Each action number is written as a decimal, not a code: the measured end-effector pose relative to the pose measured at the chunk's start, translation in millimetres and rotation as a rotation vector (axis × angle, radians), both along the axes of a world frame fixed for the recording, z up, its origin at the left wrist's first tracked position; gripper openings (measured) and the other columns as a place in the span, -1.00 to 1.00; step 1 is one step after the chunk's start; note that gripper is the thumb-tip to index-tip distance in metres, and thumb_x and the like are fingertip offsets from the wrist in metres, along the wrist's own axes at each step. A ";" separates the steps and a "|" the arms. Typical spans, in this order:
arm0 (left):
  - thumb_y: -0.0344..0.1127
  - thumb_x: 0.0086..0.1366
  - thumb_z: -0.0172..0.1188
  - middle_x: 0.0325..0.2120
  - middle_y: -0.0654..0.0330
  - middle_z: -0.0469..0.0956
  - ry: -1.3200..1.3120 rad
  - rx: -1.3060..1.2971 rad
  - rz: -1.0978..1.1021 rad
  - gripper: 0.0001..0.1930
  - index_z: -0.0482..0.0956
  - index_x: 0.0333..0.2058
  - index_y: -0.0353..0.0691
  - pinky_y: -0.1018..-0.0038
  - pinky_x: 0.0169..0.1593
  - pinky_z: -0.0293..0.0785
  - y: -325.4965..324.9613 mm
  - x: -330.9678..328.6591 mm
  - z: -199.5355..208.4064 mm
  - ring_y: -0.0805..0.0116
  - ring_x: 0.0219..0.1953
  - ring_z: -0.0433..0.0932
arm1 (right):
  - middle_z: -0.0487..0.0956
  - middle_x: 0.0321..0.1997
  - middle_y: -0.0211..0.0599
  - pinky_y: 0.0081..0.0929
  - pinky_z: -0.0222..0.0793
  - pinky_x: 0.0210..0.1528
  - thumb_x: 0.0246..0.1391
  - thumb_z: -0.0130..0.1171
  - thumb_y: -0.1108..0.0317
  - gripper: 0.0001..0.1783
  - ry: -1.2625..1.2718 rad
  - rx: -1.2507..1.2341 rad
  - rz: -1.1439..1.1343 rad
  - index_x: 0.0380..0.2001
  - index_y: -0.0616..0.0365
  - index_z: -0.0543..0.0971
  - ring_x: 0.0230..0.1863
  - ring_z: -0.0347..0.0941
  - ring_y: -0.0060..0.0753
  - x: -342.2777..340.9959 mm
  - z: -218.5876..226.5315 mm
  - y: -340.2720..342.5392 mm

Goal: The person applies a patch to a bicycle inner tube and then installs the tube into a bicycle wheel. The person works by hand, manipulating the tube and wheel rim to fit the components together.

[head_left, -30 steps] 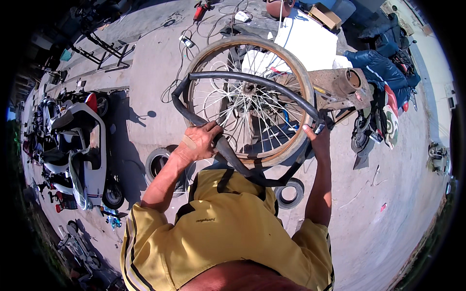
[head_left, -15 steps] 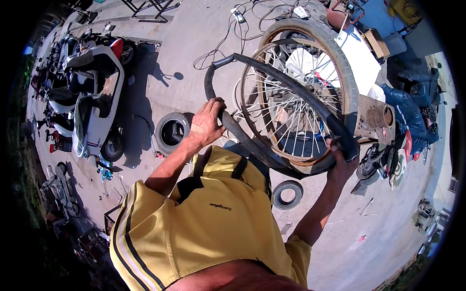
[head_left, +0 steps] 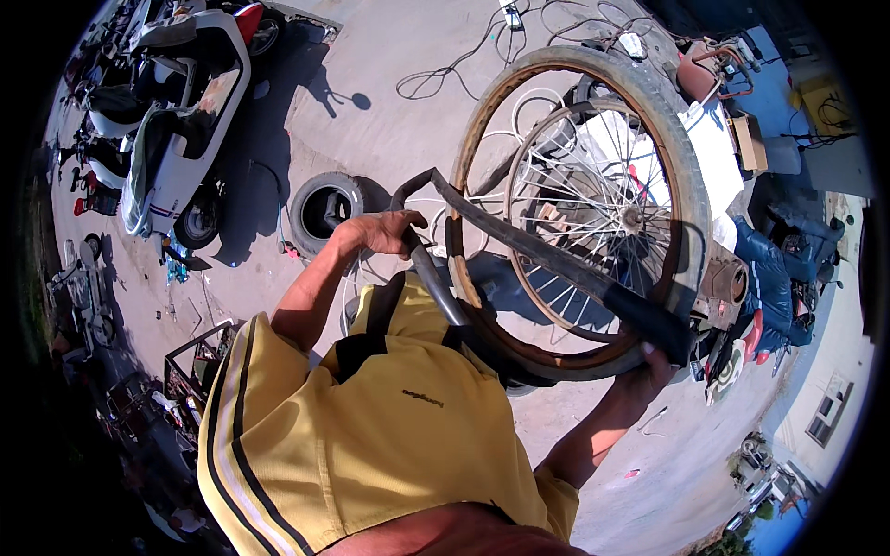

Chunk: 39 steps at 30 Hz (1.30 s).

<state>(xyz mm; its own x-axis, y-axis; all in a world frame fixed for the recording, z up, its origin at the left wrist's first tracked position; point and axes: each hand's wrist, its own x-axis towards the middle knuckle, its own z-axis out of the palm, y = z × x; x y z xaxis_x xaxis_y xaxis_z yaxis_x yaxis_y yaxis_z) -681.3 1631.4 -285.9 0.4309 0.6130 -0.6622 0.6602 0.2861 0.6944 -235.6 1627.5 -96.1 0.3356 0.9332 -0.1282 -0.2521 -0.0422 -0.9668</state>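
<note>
A black inner tube stretches in a loop between my hands. My left hand is closed round its left side, where the tube bends sharply just above. At the lower right, my right hand grips the tire's edge together with the tube, its thumb showing and the other fingers largely hidden. The worn bicycle tire, tan inside, stands tilted in front of me, and the tube crosses its opening. Through that opening shows a spoked wheel; whether it touches the tire I cannot tell.
A small thick tire lies on the concrete near my left hand. Parked scooters fill the left side. Cables trail across the ground ahead. A cardboard box and a dark blue plastic sheet are on the right.
The tire has come lower and nearer, showing more apart from the spoked wheel. My right hand has moved down with the tube and tire; my left hand is slightly lower, still gripping the tube.
</note>
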 end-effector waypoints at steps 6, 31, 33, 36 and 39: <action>-0.20 0.15 0.22 -0.43 0.23 0.54 -0.387 -0.132 0.314 -0.41 0.48 0.17 -0.28 0.38 -0.12 0.44 23.4 -36.0 3.7 0.35 -0.33 0.52 | 0.43 0.32 0.16 0.09 0.53 0.28 -0.26 0.17 0.50 -0.15 0.172 0.157 0.000 0.27 0.40 0.38 0.26 0.44 0.19 14.0 -4.9 -27.3; -0.13 0.31 0.29 0.05 -0.06 0.61 -0.498 0.482 0.675 -0.35 0.44 0.28 -0.38 0.30 0.28 0.40 158.2 27.6 55.9 0.18 0.10 0.56 | 0.48 0.25 0.10 0.02 0.52 0.28 -0.11 0.16 0.45 -0.31 -0.414 0.470 -0.064 0.21 0.36 0.44 0.26 0.46 0.10 115.2 142.1 -39.4; -0.19 0.28 0.31 -0.04 -0.02 0.61 -0.585 0.542 0.694 -0.39 0.45 0.22 -0.41 0.33 0.20 0.43 155.8 37.5 70.3 0.23 0.02 0.55 | 0.49 0.24 0.10 0.02 0.52 0.28 -0.10 0.16 0.45 -0.32 -0.422 0.496 -0.072 0.20 0.35 0.45 0.26 0.46 0.09 120.3 149.2 -45.1; -0.26 0.22 0.38 -0.18 0.07 0.58 -0.745 0.561 0.824 -0.44 0.48 0.12 -0.47 0.39 0.04 0.45 149.3 52.0 97.0 0.36 -0.13 0.51 | 0.49 0.23 0.09 0.01 0.51 0.28 -0.08 0.16 0.44 -0.34 -0.438 0.530 -0.077 0.19 0.35 0.46 0.26 0.46 0.08 127.7 158.5 -51.4; -0.25 0.18 0.43 -0.19 0.09 0.57 -0.753 0.612 0.865 -0.38 0.46 0.14 -0.48 0.44 0.01 0.45 145.7 50.7 129.8 0.39 -0.14 0.51 | 0.50 0.23 0.08 0.00 0.51 0.28 -0.07 0.15 0.44 -0.36 -0.446 0.557 -0.071 0.18 0.34 0.46 0.26 0.46 0.07 134.5 166.4 -54.1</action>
